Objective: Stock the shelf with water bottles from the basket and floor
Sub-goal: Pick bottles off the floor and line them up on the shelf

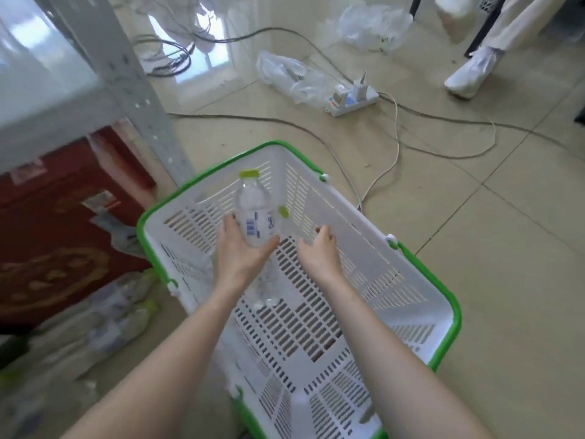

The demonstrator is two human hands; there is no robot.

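A white basket with a green rim (456,315) stands on the tiled floor below me. My left hand (240,253) holds a clear water bottle (254,204) with a green cap, upright over the basket's far end. Beside it, my right hand (319,248) is curled over a second clear bottle, of which mainly the green cap (282,212) shows. Another clear bottle (266,289) lies on the basket floor between my forearms. More bottles (120,318) lie blurred on the floor to the left. The grey metal shelf (139,99) rises at upper left.
A red box (63,217) sits under the shelf. Cables and a power strip (351,99) cross the floor beyond the basket, with crumpled plastic bags (285,71) nearby. Another person's foot in a white shoe cover (468,74) is at upper right.
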